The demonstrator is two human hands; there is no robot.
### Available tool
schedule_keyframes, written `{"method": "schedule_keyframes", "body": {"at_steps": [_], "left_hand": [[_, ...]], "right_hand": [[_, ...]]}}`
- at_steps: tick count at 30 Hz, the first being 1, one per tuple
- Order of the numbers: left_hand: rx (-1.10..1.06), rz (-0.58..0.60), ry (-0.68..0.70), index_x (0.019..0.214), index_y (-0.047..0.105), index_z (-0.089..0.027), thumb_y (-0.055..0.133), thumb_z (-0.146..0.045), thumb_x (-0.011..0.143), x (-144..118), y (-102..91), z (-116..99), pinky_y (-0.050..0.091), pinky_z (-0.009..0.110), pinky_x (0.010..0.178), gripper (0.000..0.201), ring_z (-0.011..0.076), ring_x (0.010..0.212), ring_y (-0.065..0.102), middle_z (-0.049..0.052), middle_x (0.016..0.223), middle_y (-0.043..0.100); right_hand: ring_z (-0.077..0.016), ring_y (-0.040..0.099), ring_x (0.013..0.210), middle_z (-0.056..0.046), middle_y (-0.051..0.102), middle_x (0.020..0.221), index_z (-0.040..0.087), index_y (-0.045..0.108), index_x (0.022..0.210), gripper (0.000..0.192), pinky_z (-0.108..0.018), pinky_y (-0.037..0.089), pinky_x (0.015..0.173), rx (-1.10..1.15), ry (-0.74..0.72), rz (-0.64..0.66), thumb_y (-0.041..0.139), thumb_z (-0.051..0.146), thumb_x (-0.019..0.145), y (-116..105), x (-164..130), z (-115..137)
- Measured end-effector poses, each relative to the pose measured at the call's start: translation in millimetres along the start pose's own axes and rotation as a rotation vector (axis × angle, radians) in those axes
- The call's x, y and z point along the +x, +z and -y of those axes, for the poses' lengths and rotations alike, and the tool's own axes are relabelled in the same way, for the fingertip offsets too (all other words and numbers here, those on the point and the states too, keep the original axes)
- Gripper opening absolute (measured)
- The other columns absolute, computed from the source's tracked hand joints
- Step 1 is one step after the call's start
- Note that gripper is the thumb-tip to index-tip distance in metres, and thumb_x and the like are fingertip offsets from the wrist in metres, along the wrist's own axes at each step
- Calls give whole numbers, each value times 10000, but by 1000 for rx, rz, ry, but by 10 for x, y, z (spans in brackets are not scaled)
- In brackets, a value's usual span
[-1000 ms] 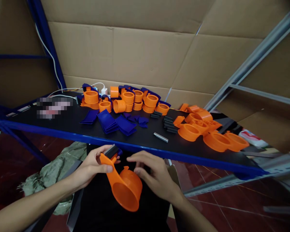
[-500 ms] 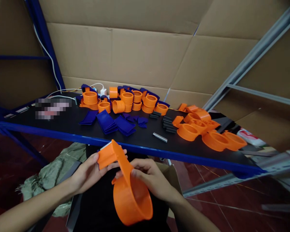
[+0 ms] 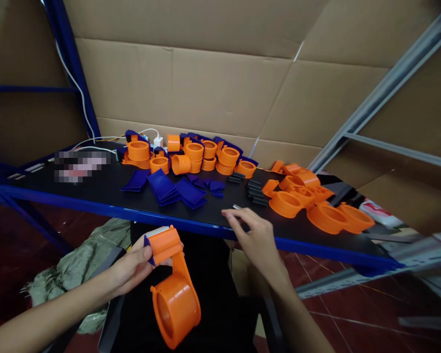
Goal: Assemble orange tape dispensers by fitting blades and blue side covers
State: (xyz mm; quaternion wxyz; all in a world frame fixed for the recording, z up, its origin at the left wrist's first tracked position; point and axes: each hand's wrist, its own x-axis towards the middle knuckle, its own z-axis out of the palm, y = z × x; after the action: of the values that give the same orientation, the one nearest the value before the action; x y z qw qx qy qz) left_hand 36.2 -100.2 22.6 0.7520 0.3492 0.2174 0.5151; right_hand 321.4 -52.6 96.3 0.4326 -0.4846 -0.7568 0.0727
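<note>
Black shelf [image 3: 95, 189] with orange rings [image 3: 316, 206]; orange dispenser [image 3: 174, 289] in left hand [image 3: 132, 267].

Brown cardboard sheets [image 3: 220, 83] make the wall behind a black table [image 3: 95, 196] with a blue edge. A blue post [image 3: 71, 68] stands at the left — grey metal rails [image 3: 382, 93] at the right. The floor [image 3: 353, 314] is dark red tile.

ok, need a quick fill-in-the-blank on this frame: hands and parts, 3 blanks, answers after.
1. The left hand grips an ____ plastic part by its handle end.
2. The right hand reaches over the shelf's ____ front edge.
3. The flat folded pieces on the black shelf top are dark ____.

Missing words: orange; blue; blue
</note>
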Motion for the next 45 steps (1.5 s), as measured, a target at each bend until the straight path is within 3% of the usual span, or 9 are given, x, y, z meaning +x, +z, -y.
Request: {"method": "schedule_keyframes", "body": {"at_steps": [6,10,14,19,26,32,38,42,45], "left_hand": [[20,-67,28,1127,709,-213,830,-391,743,7,19,20,516,381,852,441,303,1035,679,102,1131,737],[118,-14,-1,1123,689,-177,837,-421,723,11,54,-1,488,379,848,491,305,1005,659,113,1102,716],[261,21,14,1128,659,-172,843,-422,712,42,126,-24,462,343,830,519,270,964,635,86,1045,694],[339,98,-29,1154,590,-206,828,-392,737,63,215,-56,462,355,860,514,295,1066,641,104,1125,691],[376,71,20,1136,554,-216,829,-377,742,66,222,-118,471,353,847,507,318,1088,661,118,1114,708],[342,-78,66,1161,592,-215,755,-377,829,56,167,-76,483,358,884,404,290,1071,674,101,1126,725],[159,-275,25,1142,610,-194,708,-445,861,120,173,-72,540,381,820,389,281,960,714,114,1101,735],[3,-315,-14,1133,634,-170,685,-526,853,153,208,-122,556,346,744,456,237,807,727,108,1055,742],[-72,-278,-37,1129,659,-152,639,-580,865,144,263,-153,556,337,757,503,237,790,731,98,958,760]], "right_hand": [[-265,627,1070,-74,734,1074,216,723,1035,246,-408,511,891,-297,-78,-6,562,387,960,-155,214,-476],[-300,601,1108,-102,719,1122,193,707,1107,290,-474,483,957,-373,-72,15,552,392,966,-199,320,-564],[-260,575,1175,-81,682,1219,221,658,1230,314,-433,468,1012,-260,-202,209,539,373,982,-56,435,-303],[-254,568,1180,-97,665,1259,200,612,1308,386,-403,463,1003,-269,-362,350,511,405,996,420,771,256],[-286,667,1041,-139,725,1094,179,723,1075,351,-365,498,859,-399,-121,459,616,476,922,1137,1427,568],[-277,684,974,-120,734,1020,190,735,960,199,-342,505,805,-385,-65,378,689,365,877,1212,1601,473],[-200,636,1074,-80,686,1169,193,668,1119,217,-293,479,902,-231,-285,197,509,275,996,829,1375,568],[-187,635,955,-91,698,1017,161,670,1102,199,-296,494,834,-140,-633,23,518,231,995,521,786,599],[-166,609,788,-63,670,848,141,660,1135,200,-293,493,705,-214,-766,13,558,159,964,361,319,558]]}}
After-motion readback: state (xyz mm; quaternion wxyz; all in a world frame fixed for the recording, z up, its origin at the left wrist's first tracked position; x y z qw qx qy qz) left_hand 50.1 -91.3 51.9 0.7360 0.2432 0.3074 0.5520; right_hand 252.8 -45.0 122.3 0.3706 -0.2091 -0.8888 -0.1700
